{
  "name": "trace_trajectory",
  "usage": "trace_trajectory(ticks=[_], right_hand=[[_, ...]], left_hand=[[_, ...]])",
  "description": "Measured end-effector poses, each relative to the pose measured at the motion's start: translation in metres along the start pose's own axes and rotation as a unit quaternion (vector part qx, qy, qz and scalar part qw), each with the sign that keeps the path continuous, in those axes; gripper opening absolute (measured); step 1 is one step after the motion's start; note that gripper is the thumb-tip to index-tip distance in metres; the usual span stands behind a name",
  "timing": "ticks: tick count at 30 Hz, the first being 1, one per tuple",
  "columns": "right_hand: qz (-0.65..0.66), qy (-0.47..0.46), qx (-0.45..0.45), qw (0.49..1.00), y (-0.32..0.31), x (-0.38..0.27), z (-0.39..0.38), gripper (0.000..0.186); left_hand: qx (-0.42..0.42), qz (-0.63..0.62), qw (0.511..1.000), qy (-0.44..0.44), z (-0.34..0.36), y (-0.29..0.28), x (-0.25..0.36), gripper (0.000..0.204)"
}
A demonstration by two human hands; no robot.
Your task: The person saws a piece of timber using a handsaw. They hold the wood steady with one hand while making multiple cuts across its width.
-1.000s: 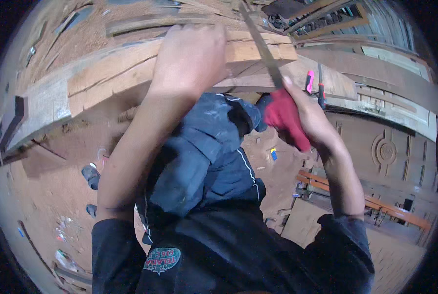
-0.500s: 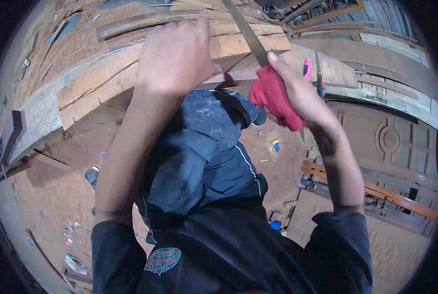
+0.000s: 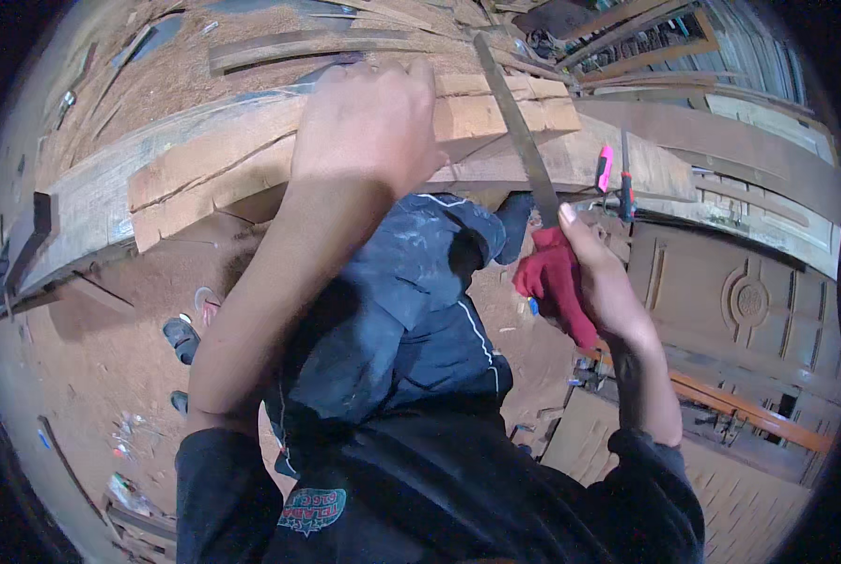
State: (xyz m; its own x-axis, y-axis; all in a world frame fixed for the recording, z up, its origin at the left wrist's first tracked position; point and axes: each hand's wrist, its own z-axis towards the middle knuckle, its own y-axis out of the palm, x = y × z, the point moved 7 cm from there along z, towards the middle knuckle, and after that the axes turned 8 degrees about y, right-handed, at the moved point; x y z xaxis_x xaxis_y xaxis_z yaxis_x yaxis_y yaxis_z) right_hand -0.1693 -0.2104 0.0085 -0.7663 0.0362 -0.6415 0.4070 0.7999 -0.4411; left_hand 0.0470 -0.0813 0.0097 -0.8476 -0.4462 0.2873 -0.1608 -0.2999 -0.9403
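My left hand [image 3: 369, 122] grips the top of a thick light-wood block [image 3: 218, 169], its fingers curled over the far side and partly hidden. A dark crack runs along the block. In my right hand [image 3: 604, 273] is a long flat metal file [image 3: 519, 117], held at its lower end, where a red cloth [image 3: 557, 287] is bunched around it. The file slants up and to the left, its blade crossing the block's right end in view. I cannot tell whether it touches the wood. The block rests on a longer greyish plank [image 3: 82, 216].
Right of the block lie a pink-handled tool [image 3: 605, 169] and a screwdriver [image 3: 626, 195] with a red and black handle. Wood strips [image 3: 312, 47] lie amid sawdust beyond. A carved door panel [image 3: 747, 296] and an orange bar [image 3: 749, 404] are at right. Sandals [image 3: 181, 340] lie at lower left.
My right hand has drawn the file and red cloth down and toward me, slightly right. My left hand stays on the block; the whole view has shifted a little.
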Motion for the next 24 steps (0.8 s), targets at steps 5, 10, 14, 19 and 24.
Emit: trace_trajectory(ticks=[5, 10, 14, 19, 24], right_hand=[[-0.019, 0.035, -0.05, 0.998, 0.011, -0.042, 0.022, 0.063], [-0.029, 0.006, -0.057, 0.998, 0.01, -0.015, -0.004, 0.073], [-0.06, 0.0, -0.064, 0.996, 0.004, -0.029, 0.005, 0.071], [-0.044, -0.012, -0.086, 0.995, 0.017, -0.047, 0.033, 0.067], [-0.064, -0.108, 0.031, 0.992, 0.0, -0.027, 0.007, 0.064]], left_hand=[[-0.005, 0.006, 1.0, 0.001, -0.001, -0.002, 0.0, 0.071], [-0.018, 0.009, 1.0, -0.008, -0.001, -0.004, -0.002, 0.071], [0.011, 0.008, 1.0, 0.015, 0.001, -0.002, 0.0, 0.07], [0.029, 0.002, 0.999, 0.026, -0.005, -0.006, 0.0, 0.066], [0.032, 0.026, 0.999, 0.02, 0.0, -0.001, 0.001, 0.066]])
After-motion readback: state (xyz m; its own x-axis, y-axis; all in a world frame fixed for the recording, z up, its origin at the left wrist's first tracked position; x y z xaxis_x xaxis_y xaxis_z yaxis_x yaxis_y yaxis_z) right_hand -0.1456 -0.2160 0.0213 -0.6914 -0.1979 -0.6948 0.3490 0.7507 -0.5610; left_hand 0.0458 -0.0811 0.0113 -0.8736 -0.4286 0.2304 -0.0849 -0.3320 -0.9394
